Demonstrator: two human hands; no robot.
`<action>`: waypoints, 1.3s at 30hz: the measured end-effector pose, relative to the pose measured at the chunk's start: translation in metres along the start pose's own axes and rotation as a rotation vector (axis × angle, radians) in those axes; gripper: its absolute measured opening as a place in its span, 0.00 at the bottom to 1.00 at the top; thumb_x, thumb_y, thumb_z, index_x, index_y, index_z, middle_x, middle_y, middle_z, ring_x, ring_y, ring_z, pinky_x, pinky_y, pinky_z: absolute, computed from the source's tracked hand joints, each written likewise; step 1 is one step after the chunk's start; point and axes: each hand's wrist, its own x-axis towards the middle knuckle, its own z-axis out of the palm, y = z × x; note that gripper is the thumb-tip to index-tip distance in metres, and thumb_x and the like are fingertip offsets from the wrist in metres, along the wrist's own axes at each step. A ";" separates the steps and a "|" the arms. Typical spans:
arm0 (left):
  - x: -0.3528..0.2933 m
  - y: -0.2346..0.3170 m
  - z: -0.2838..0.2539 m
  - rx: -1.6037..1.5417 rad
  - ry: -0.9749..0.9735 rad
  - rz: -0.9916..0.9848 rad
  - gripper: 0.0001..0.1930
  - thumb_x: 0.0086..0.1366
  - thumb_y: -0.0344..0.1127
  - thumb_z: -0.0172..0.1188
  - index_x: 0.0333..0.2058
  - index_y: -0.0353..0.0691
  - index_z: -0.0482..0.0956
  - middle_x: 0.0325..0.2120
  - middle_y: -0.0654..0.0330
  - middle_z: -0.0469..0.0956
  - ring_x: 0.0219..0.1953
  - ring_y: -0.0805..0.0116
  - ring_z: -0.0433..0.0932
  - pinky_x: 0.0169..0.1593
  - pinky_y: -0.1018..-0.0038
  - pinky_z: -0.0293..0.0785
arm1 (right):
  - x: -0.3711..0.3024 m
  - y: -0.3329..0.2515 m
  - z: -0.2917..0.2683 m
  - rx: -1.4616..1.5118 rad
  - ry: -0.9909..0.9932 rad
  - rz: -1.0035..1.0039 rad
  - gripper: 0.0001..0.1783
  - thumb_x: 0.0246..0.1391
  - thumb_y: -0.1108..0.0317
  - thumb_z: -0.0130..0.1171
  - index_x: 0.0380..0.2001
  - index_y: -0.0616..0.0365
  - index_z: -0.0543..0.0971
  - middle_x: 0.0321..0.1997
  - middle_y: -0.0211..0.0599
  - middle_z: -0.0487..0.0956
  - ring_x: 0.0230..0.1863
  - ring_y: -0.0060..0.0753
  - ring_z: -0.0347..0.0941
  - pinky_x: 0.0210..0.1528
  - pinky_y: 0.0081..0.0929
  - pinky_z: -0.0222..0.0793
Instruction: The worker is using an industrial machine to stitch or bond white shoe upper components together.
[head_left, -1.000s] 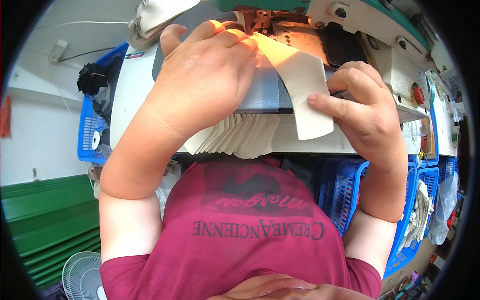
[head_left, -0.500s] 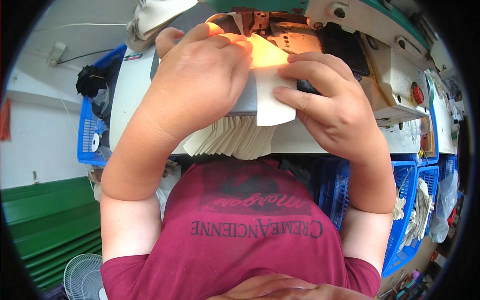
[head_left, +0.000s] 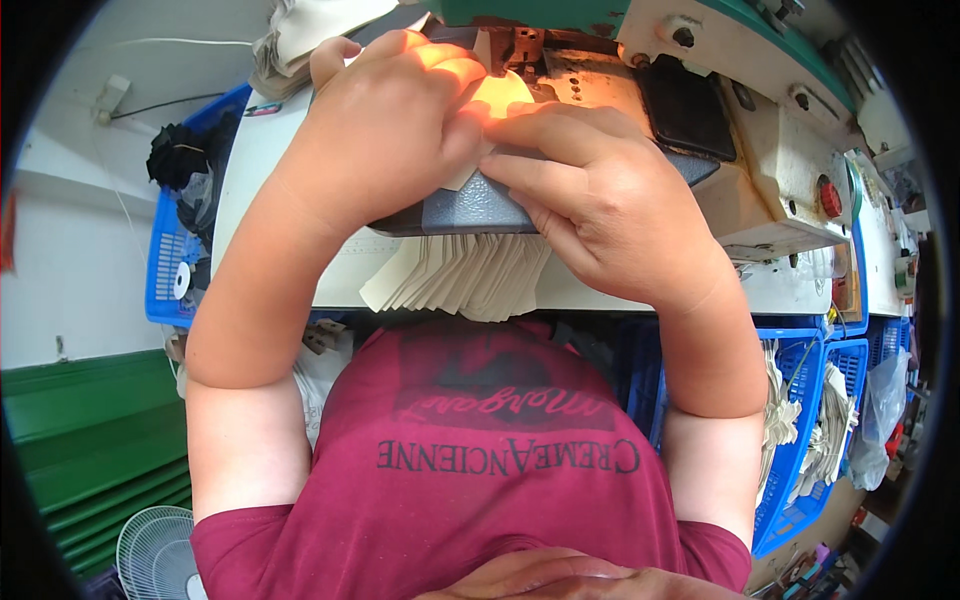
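At machine (head_left: pixel 785 190): one pale piece (head_left: pixel 503 92), left hand (head_left: pixel 392 125) and right hand (head_left: pixel 608 195) upon it; whether either grip is clamped cannot be told.

"On the left?"
"A white wall (head_left: pixel 75 290) above green slats (head_left: pixel 90 430), with a fan (head_left: pixel 150 550) below."
"And the light (head_left: pixel 508 92)?"
"Warm orange, at the far side of the white surface (head_left: pixel 255 145); brownish floor (head_left: pixel 847 500) lower right."

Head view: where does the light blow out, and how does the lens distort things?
In the head view, an orange glow washes out the pale piece and tints the left hand; in the head view, green slats bend near the black fisheye rim.
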 end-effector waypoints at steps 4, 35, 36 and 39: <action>0.003 -0.012 0.001 0.031 -0.063 0.021 0.13 0.62 0.39 0.58 0.42 0.42 0.83 0.35 0.55 0.82 0.45 0.53 0.76 0.48 0.58 0.68 | 0.000 -0.001 0.001 -0.007 -0.021 0.003 0.10 0.46 0.74 0.61 0.35 0.59 0.83 0.37 0.38 0.81 0.39 0.44 0.78 0.42 0.38 0.72; -0.162 0.019 -0.047 -0.366 0.200 0.016 0.18 0.43 0.23 0.64 0.38 0.35 0.79 0.41 0.52 0.81 0.39 0.53 0.81 0.44 0.63 0.77 | -0.032 -0.102 0.063 1.041 0.154 0.835 0.15 0.60 0.70 0.63 0.46 0.70 0.80 0.36 0.44 0.83 0.34 0.32 0.80 0.37 0.25 0.76; -0.169 0.026 -0.050 -0.367 0.194 0.038 0.19 0.42 0.23 0.65 0.38 0.36 0.80 0.40 0.54 0.81 0.38 0.54 0.80 0.43 0.64 0.77 | -0.028 -0.103 0.071 1.367 0.167 1.060 0.19 0.62 0.66 0.62 0.50 0.71 0.78 0.39 0.43 0.83 0.36 0.30 0.81 0.39 0.24 0.77; -0.182 0.035 -0.058 -0.432 0.159 0.068 0.22 0.41 0.27 0.68 0.40 0.37 0.81 0.41 0.56 0.80 0.37 0.56 0.79 0.42 0.64 0.76 | -0.030 -0.101 0.085 1.443 0.141 1.029 0.21 0.64 0.65 0.61 0.54 0.69 0.76 0.40 0.39 0.82 0.37 0.29 0.80 0.39 0.25 0.78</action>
